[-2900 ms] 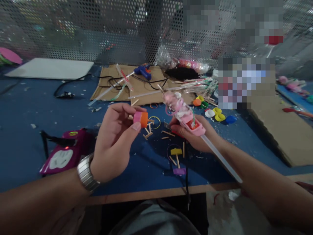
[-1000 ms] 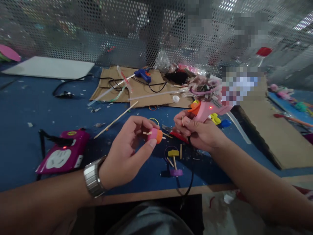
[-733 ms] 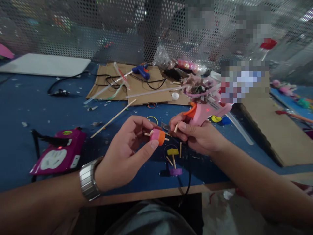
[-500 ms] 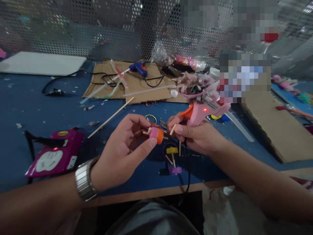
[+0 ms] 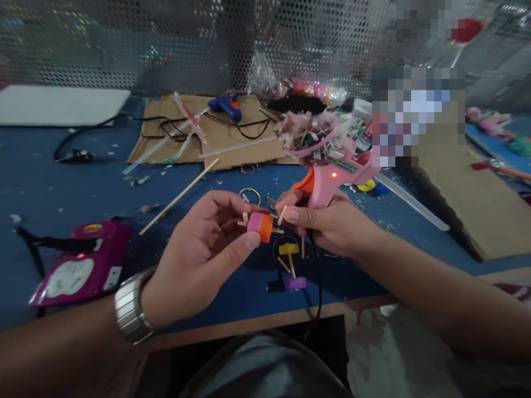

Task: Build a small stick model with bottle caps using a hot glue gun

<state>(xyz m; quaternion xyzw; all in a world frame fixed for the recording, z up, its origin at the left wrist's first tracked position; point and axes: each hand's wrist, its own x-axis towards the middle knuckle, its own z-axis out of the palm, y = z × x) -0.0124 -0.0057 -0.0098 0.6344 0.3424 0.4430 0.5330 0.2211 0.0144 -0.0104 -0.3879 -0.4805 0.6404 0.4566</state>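
My left hand (image 5: 199, 257) pinches a small pink and orange cap piece (image 5: 258, 226) with short wooden sticks poking out of it. My right hand (image 5: 327, 221) grips a pink glue gun (image 5: 332, 177) with an orange nozzle and a lit red light, and also pinches a short wooden stick (image 5: 282, 215) between thumb and finger, close to the cap piece. Just below the hands, a yellow cap on a stick (image 5: 289, 251) and a purple cap (image 5: 295, 283) lie on the blue table (image 5: 83, 188).
A magenta device (image 5: 78, 271) lies at the left, a long wooden skewer (image 5: 178, 196) behind my left hand. Cardboard sheets (image 5: 215, 132) hold a blue glue gun (image 5: 226, 104), cables and glue sticks. A white board (image 5: 58, 105) lies far left. A perforated metal screen (image 5: 166, 44) closes the back.
The glue gun has turned from lying flat in my right hand to standing upright, and a short stick is now pinched beside it. Both hands have drawn closer together.
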